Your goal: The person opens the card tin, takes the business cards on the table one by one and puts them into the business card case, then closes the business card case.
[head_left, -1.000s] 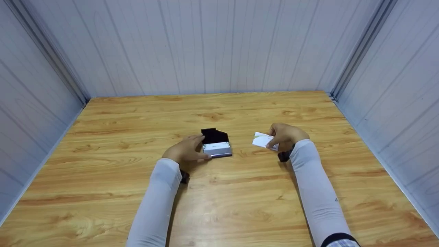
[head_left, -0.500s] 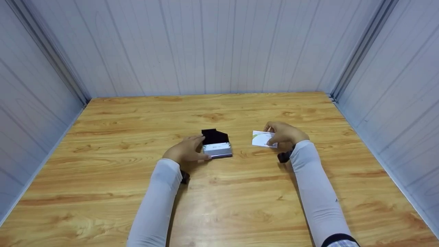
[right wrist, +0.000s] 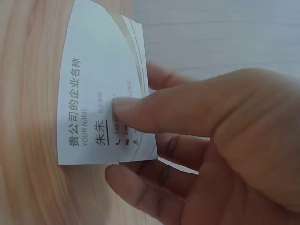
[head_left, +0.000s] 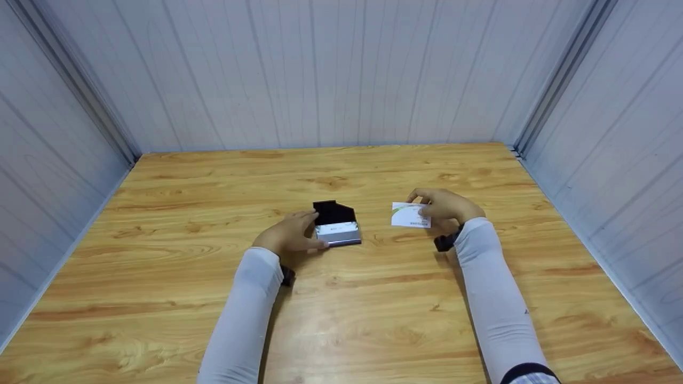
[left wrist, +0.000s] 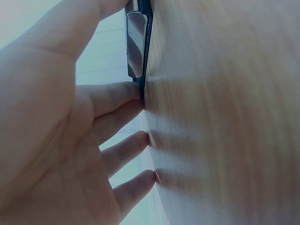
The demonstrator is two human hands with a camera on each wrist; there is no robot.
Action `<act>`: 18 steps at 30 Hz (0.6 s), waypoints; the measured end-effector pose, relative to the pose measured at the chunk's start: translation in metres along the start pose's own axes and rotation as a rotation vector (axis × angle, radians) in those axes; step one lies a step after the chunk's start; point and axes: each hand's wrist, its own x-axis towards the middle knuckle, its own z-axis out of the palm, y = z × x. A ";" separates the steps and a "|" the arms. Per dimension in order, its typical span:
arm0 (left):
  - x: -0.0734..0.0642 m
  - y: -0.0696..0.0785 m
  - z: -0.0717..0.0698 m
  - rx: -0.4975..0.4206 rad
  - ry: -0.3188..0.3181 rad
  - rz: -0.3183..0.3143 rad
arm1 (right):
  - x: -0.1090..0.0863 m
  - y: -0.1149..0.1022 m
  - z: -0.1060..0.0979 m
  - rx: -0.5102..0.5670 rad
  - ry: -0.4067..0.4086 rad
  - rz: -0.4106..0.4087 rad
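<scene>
An open black business card case [head_left: 337, 223] lies on the table, its dark lid folded back and white cards showing in its body. My left hand [head_left: 288, 233] grips the case's left side, thumb at the near corner and forefinger at the lid. In the left wrist view the case [left wrist: 136, 44] is edge-on, and the other fingertips touch the table. To the right, my right hand [head_left: 445, 207] pinches a white business card [head_left: 408, 215] between thumb and fingers. In the right wrist view the printed card [right wrist: 89, 84] bows slightly, thumb across its text.
The wood-grain table [head_left: 331, 298] is enclosed by a pale panelled wall [head_left: 341, 74] at the back and walls on both sides. Bare tabletop lies between the case and the card. A small black device sits under each wrist.
The business card has turned to lie squarer to the case and shifted slightly left and up, as my right fingers changed their hold. My left hand and the case stay put.
</scene>
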 end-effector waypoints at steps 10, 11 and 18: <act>0.001 0.000 -0.001 -0.007 -0.008 -0.012 | 0.003 0.000 -0.005 0.042 0.022 -0.045; 0.001 0.000 -0.001 -0.007 -0.008 -0.015 | 0.003 0.000 -0.005 0.052 0.031 -0.048; 0.000 0.000 0.000 -0.012 -0.010 -0.019 | 0.002 -0.005 -0.003 0.101 0.081 -0.136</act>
